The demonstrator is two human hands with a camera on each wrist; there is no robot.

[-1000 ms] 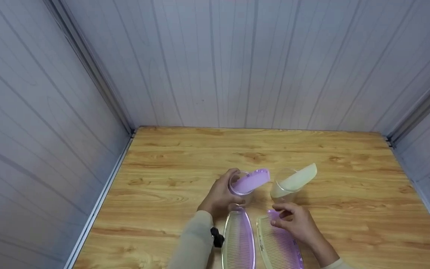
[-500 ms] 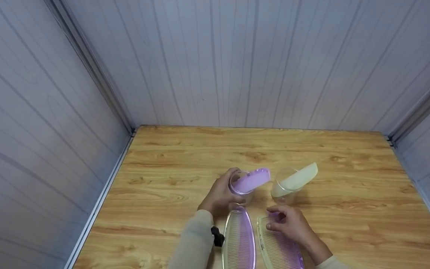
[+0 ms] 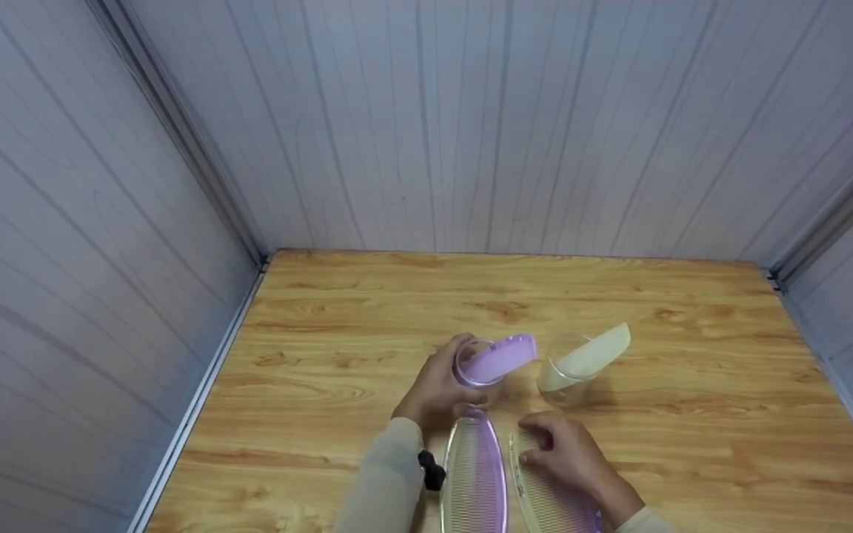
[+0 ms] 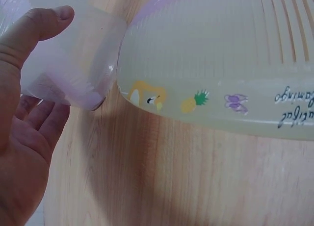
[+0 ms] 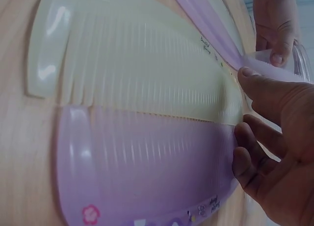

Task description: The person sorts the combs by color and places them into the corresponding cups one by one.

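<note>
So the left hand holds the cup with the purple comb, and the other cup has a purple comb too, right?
Almost! The other cup has a pale yellow comb, not purple; the head view shows it. The left hand does hold the cup with the purple comb.

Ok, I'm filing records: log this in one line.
left hand: holds cup with purple comb; right hand: at comb pair; other cup: holds pale comb

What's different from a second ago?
The right hand moved a little left and back toward the person, over the right pair of flat combs, hiding the purple tip seen before. I can't tell if it grips them. Staying put: the left hand, holding a clear cup with a purple comb, and the other cup with a pale comb.
</note>
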